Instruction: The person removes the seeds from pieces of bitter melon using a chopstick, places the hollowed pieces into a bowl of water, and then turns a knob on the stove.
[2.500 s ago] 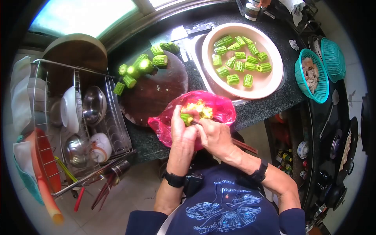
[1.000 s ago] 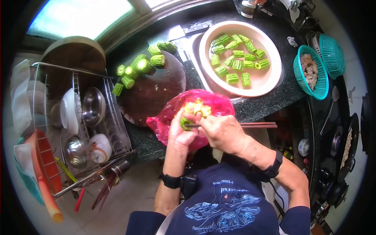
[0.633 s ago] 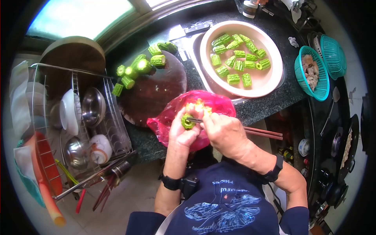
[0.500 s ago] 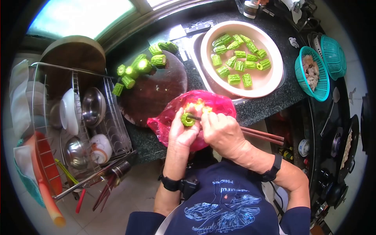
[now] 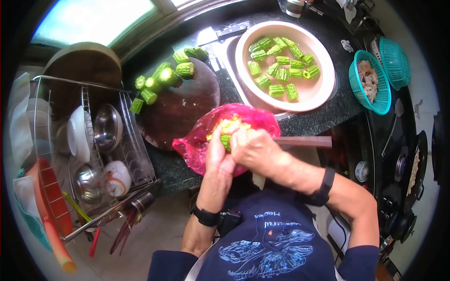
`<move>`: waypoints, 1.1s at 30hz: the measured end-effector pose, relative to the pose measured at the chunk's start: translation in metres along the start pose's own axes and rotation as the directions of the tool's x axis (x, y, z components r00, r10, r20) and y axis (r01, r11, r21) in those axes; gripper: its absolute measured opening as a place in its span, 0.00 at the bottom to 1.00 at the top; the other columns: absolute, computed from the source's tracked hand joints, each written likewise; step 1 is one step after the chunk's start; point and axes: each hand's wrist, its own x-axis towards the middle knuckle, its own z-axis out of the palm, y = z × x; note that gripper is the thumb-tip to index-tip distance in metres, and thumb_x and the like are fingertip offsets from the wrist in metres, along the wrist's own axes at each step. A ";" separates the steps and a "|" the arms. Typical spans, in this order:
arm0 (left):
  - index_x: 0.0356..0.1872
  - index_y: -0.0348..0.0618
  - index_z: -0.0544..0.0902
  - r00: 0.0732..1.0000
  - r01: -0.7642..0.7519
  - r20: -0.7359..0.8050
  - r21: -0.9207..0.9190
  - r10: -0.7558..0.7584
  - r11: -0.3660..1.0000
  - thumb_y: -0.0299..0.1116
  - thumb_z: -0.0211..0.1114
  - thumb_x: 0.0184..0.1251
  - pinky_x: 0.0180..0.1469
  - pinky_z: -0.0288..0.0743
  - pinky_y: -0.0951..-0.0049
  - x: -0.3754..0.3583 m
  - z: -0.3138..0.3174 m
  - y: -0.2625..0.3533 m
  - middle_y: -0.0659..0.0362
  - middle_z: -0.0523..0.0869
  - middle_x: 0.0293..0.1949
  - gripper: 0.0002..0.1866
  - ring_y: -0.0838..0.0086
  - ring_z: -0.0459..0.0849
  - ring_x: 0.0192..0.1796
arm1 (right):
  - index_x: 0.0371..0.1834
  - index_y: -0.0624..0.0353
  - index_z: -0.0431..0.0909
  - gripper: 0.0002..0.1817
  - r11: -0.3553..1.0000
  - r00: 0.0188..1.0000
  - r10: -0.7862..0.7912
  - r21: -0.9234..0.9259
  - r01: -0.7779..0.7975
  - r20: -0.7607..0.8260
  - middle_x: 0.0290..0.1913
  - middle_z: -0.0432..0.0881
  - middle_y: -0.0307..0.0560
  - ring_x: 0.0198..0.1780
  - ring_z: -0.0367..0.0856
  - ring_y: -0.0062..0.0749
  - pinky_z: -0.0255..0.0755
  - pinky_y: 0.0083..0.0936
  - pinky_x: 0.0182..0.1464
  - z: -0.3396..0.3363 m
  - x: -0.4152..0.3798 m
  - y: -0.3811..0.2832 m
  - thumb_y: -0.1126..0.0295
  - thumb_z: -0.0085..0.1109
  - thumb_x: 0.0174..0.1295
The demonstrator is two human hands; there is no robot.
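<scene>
My left hand [image 5: 219,158] is closed around a short piece of bitter melon [image 5: 226,142], green and bumpy, over the pink plastic bag [image 5: 191,157]. My right hand [image 5: 255,149] grips a pair of brown chopsticks [image 5: 307,141] whose back ends stick out to the right. Their tips are hidden behind my fingers, at the melon piece. Yellowish-white pulp [image 5: 228,124] lies in the open bag beneath my hands. Several more melon pieces [image 5: 150,97] rest on the round dark cutting board [image 5: 199,93], left of the bag.
A large pale basin [image 5: 324,93] holds several melon pieces in water. At right stand a teal basket [image 5: 385,100] with pale meat-like chunks and another teal basket [image 5: 396,63]. A wire dish rack [image 5: 140,154] with bowls is at left. A cleaver [image 5: 232,30] lies behind the board.
My right hand has shifted left and closer to my left hand, and the chopsticks have swung to nearly level. The melon piece is more covered by my fingers. The view has shifted slightly.
</scene>
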 end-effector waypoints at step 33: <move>0.44 0.38 0.73 0.994 0.050 -0.109 0.158 -0.033 0.986 0.21 0.62 0.60 0.25 0.77 0.76 -0.015 -0.002 0.000 0.56 0.79 0.27 0.13 0.74 0.79 0.24 | 0.27 0.63 0.74 0.07 0.829 0.895 0.396 0.339 -0.444 0.204 0.21 0.78 0.55 0.23 0.80 0.48 0.74 0.39 0.28 -0.001 -0.015 0.013 0.70 0.58 0.49</move>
